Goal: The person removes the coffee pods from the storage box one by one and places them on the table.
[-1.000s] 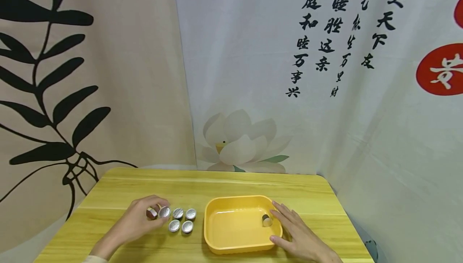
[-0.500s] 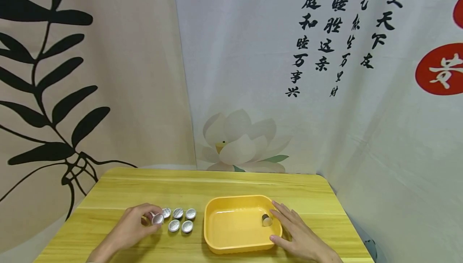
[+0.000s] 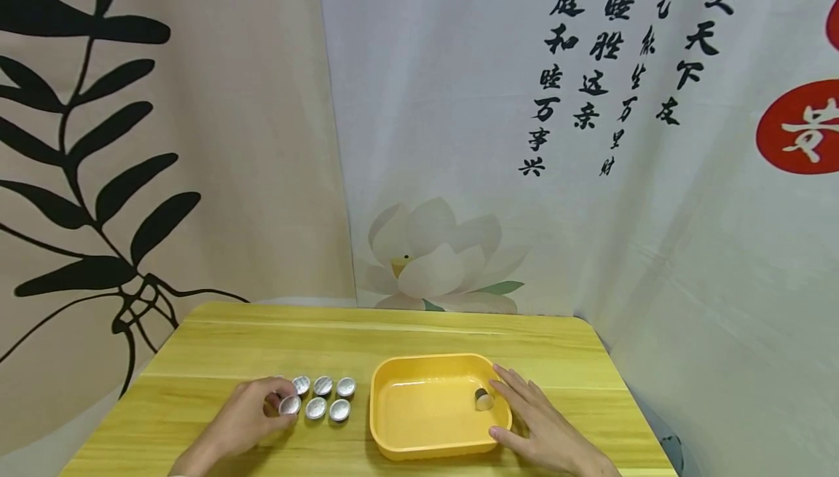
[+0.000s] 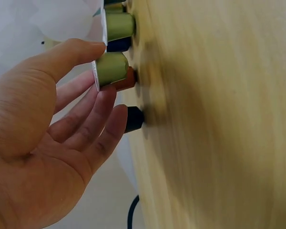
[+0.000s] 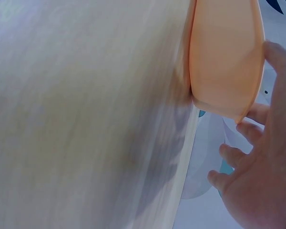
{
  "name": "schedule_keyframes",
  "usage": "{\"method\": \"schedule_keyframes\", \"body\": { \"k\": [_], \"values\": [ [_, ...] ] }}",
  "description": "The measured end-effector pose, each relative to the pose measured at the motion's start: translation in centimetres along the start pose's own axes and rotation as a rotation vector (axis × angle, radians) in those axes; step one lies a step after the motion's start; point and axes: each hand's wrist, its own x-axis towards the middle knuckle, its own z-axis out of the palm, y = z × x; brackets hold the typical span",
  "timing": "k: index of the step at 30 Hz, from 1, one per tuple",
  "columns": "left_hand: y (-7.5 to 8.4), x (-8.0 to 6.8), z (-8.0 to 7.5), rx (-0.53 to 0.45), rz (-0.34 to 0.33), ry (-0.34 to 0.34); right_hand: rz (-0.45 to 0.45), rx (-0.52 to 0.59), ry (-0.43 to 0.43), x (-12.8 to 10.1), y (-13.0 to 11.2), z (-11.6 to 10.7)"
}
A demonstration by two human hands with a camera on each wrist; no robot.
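Note:
My left hand (image 3: 245, 415) pinches a green coffee capsule (image 4: 112, 67) between thumb and fingers, foil lid up, at the left end of the front row. Beside it stand other foil-topped capsules in two rows, among them a front-row capsule (image 3: 315, 408) and a back-row capsule (image 3: 301, 385). Beyond my fingers in the left wrist view, a dark capsule (image 4: 134, 119) and a brown one partly show. With fingers spread, my right hand (image 3: 537, 419) rests against the right rim of a yellow tray (image 3: 419, 415). One capsule (image 3: 483, 400) lies on its side inside, near that hand.
The wooden table (image 3: 393, 331) carries everything, with its back edge near a printed curtain (image 3: 452, 135). The tray stands just right of the capsule rows. A dark cord (image 4: 132, 210) appears beyond the table edge in the left wrist view.
My left hand has let go of a capsule in the back row and come nearer, bringing another capsule to the left end of the front row. The right hand and tray stay still.

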Motion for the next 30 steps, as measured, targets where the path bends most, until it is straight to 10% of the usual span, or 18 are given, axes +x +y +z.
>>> {"method": "schedule_keyframes", "body": {
  "k": [30],
  "values": [
    [-0.36, 0.22, 0.85, 0.08, -0.043, 0.028, 0.002, -0.01, 0.005, -0.05, -0.21, 0.1]
  ]
}}
